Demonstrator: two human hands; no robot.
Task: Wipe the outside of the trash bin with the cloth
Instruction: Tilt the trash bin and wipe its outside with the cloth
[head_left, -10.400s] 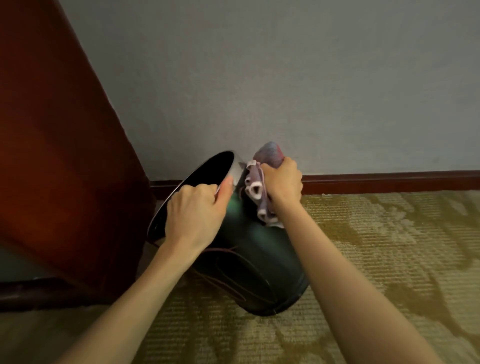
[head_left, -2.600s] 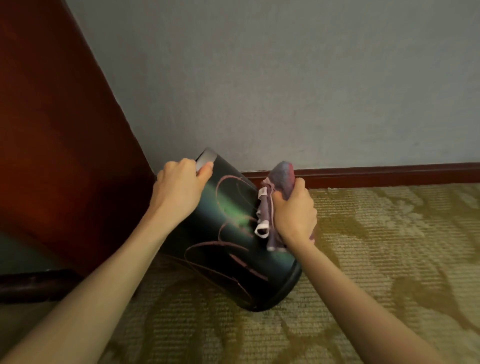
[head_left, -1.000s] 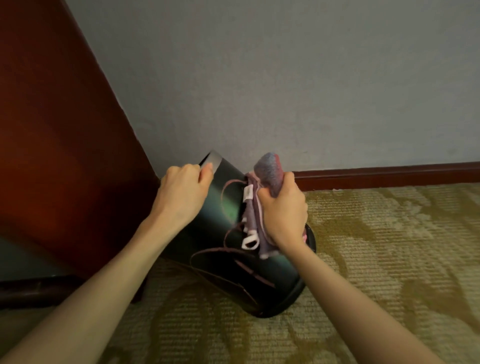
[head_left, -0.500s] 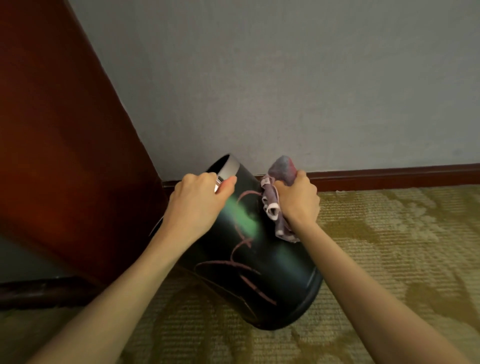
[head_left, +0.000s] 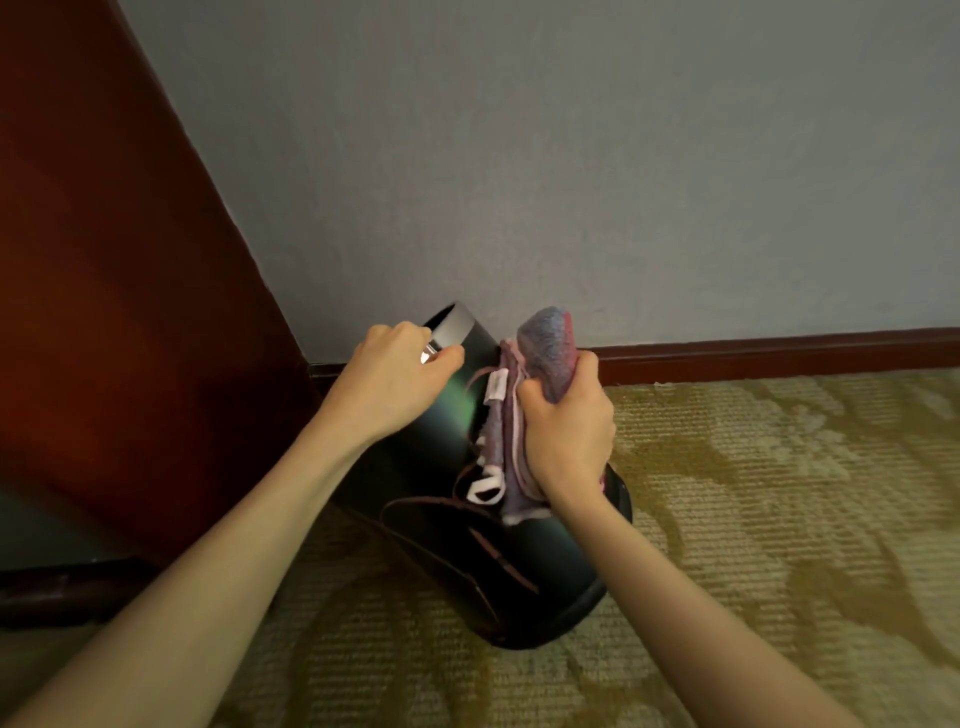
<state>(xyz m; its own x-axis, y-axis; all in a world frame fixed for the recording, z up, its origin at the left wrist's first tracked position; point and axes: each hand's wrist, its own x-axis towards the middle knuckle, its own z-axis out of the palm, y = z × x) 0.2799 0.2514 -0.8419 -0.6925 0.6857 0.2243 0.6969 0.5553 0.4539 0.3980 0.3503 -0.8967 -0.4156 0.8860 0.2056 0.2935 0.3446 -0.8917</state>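
Head view: left hand (head_left: 389, 384) grips bin (head_left: 519, 571) rim, right hand (head_left: 566, 436) seemingly presses clutched cloth (head_left: 545, 338).

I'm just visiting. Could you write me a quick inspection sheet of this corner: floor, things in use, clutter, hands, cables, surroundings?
Surface: carpet, olive and beige pattern.
Job's things: dark bin, tilted, lower edge on the carpet; purple cloth, bunched against the bin's side.
Clutter: nothing seen.
Hands: left hand grips the bin's rim; right hand grips the cloth, fingers curled round it.
Cables: nothing seen.
Surroundings: grey wall; dark skirting board along its foot; reddish wooden panel at the left.
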